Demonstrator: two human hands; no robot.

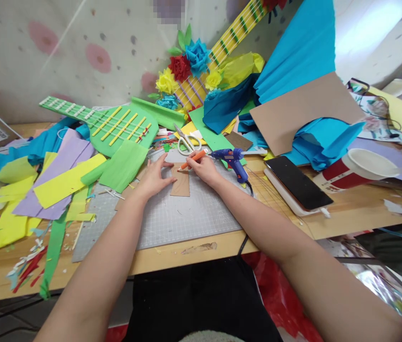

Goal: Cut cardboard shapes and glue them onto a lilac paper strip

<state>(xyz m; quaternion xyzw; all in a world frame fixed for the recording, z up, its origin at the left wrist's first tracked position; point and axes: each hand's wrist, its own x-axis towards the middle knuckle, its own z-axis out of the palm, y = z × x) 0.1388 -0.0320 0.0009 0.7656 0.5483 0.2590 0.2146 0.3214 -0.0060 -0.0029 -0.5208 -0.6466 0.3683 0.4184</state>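
My left hand (155, 176) lies flat with fingers spread on the left edge of a small brown cardboard piece (181, 184), which rests on the grey cutting mat (186, 216). My right hand (204, 168) is closed around an orange utility knife (193, 159), its tip touching the top of the cardboard. A blue glue gun (234, 160) lies just right of that hand.
White scissors (186, 140) lie behind the cardboard. A green paper guitar (115, 126), crepe paper strips (62, 178) and paper flowers (186, 64) crowd the left and back. A phone (295, 183), a paper cup (356, 166) and large brown cardboard (304, 109) sit to the right.
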